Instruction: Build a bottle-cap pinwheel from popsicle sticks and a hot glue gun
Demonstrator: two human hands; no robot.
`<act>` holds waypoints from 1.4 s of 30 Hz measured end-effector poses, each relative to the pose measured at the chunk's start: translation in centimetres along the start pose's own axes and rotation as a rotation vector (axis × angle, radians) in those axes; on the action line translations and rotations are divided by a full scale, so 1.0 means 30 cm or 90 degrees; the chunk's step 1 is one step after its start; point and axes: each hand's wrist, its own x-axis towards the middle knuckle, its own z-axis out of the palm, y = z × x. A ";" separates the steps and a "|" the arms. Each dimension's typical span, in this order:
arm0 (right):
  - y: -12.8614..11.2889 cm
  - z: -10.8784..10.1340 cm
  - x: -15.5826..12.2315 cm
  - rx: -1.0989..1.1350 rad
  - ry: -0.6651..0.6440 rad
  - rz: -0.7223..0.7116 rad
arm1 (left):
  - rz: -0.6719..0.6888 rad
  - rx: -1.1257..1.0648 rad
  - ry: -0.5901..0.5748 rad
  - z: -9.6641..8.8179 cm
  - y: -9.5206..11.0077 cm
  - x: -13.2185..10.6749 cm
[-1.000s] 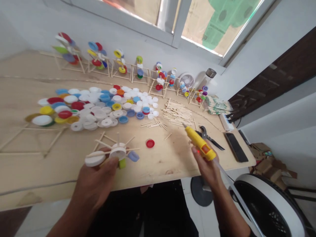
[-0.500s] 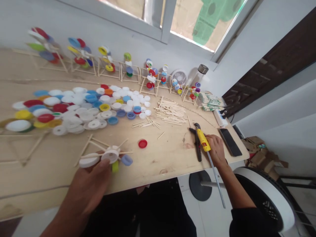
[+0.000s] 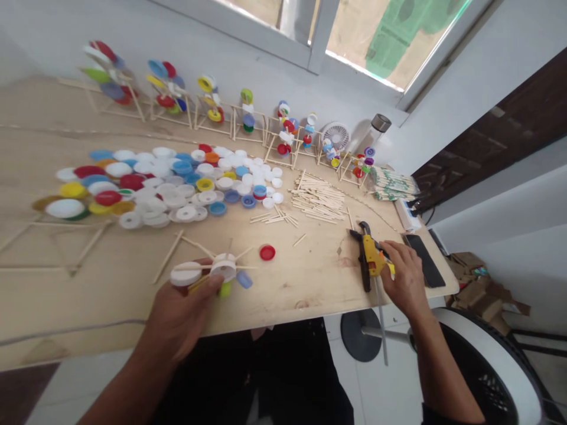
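My left hand is closed around a small wheel made of bottle caps and wooden sticks, held just above the table near its front edge. White caps, a pale blue cap and a green cap show on it; fingers hide part of it. At the right, a yellow hot glue gun rests on a black stand, its glue stick sticking out past the table edge. My right hand is beside the gun's handle, thumb and fingers apart. A red bottle cap lies between the hands.
Loose bottle caps cover the left middle of the table; a stick pile lies right of them. Finished cap wheels on stick frames line the wall. A phone, a bottle and a small fan are at the right.
The glue gun has tipped over onto its side on the stand, and my right hand's fingers have spread from it. My left hand still holds the cap wheel, now turned slightly. The view has shifted.
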 end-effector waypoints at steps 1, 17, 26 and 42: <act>-0.060 0.000 0.013 0.065 0.028 0.016 | -0.032 -0.028 0.013 0.005 0.007 -0.003; -0.636 0.252 0.255 0.284 -0.221 -0.021 | -0.046 -0.017 -0.014 -0.051 0.026 -0.008; -0.597 0.162 0.222 0.712 -0.255 0.025 | -0.061 -0.023 -0.003 -0.020 0.054 -0.016; -0.623 0.138 0.217 0.711 -0.249 -0.051 | -0.114 -0.051 -0.014 -0.016 0.053 -0.029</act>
